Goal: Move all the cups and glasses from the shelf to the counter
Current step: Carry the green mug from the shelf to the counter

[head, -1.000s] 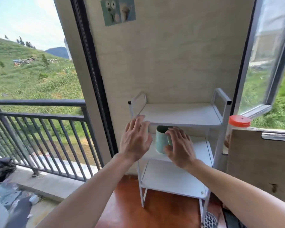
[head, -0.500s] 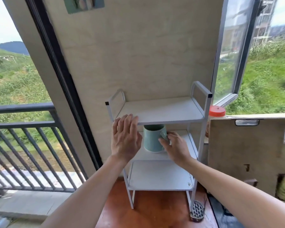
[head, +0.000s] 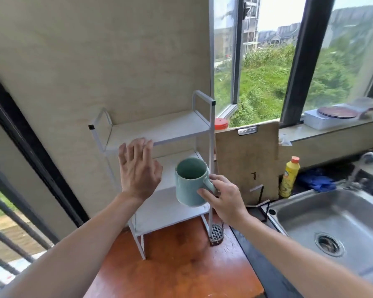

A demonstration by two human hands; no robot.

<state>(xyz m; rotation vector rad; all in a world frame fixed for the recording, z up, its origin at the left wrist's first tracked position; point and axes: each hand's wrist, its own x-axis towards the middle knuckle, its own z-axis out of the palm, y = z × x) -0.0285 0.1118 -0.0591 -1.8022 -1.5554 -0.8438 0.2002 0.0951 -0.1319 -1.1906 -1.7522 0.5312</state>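
The right hand (head: 223, 200) is gripping the green mug (head: 191, 182) by its handle, holding it upright in front of the shelf (head: 159, 130), above the table (head: 177, 261). The left hand (head: 138, 168) is hovering open and empty, just left of the mug.

Mug (head: 190, 181) pale teal; shelf (head: 159, 130) white; counter (head: 177, 261) reddish-brown.
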